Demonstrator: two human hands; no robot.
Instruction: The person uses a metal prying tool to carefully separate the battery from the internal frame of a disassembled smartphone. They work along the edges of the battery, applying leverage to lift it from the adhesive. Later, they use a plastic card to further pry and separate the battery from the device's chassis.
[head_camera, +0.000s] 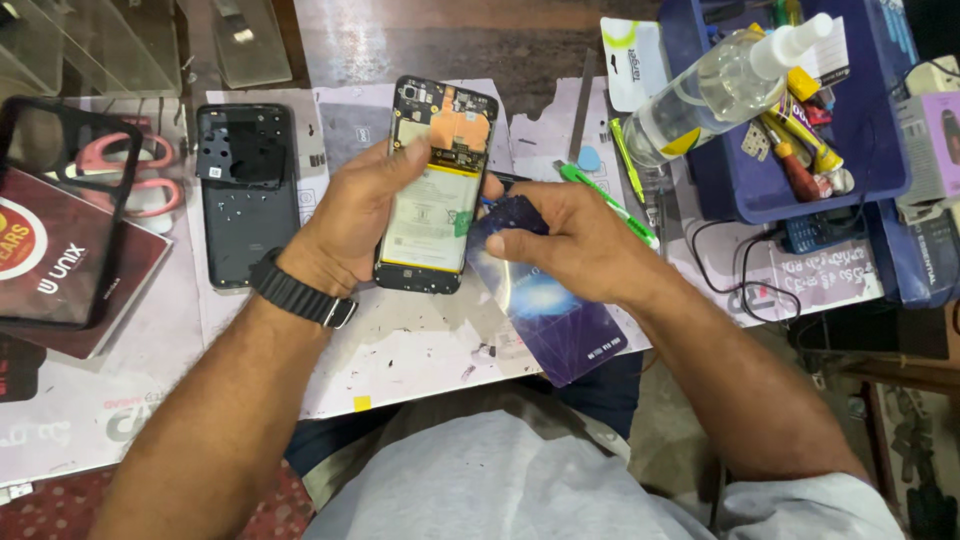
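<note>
Resting in left hand (352, 225), opened phone (432, 190) upright.

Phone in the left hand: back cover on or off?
Off. The phone in the left hand shows its bare battery and circuit board; a dark back cover lies on the table beside it.
</note>
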